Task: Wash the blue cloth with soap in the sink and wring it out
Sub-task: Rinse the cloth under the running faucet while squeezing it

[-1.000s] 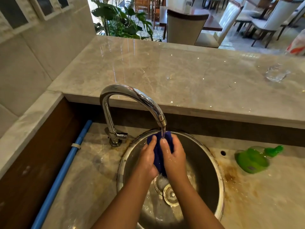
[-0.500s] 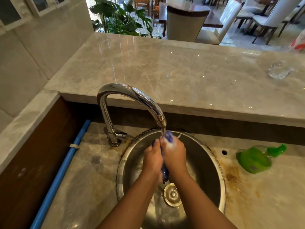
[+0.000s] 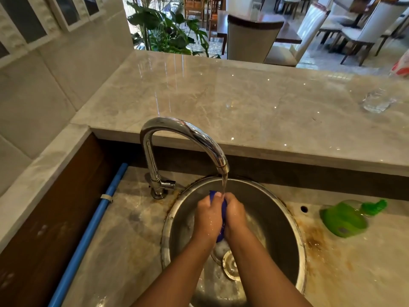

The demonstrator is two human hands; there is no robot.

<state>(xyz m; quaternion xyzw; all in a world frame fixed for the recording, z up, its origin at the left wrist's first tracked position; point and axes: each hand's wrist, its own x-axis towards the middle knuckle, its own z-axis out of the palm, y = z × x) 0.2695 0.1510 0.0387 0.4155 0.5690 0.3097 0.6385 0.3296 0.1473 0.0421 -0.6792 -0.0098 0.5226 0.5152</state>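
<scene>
Head camera view: the blue cloth (image 3: 224, 209) is bunched into a narrow dark-blue wad, wet, and mostly hidden; only a strip shows between the palms, with a small tip poking out at the top and a lower end hanging just above the drain (image 3: 231, 265). It sits over the middle of the round steel sink (image 3: 296, 231), pressed between both hands. The left hand (image 3: 209, 218) is closed around the cloth from the left, and the right hand (image 3: 235, 214) is closed on it from the right, the two hands touching with knuckles up. Water runs from the curved chrome faucet (image 3: 183, 131) straight onto the top of the hands and the cloth's tip. White suds lie in the basin beside the drain. A green soap bottle (image 3: 345, 220) lies on its side on the stained counter, right of the sink and well apart from the hands.

Compared with half a second ago, the hands have closed tighter together and less of the cloth shows; the foam seen then on the right hand's knuckles is no longer visible. A second ago the cloth was spread wider, a broad blue patch between the fingers.
</scene>
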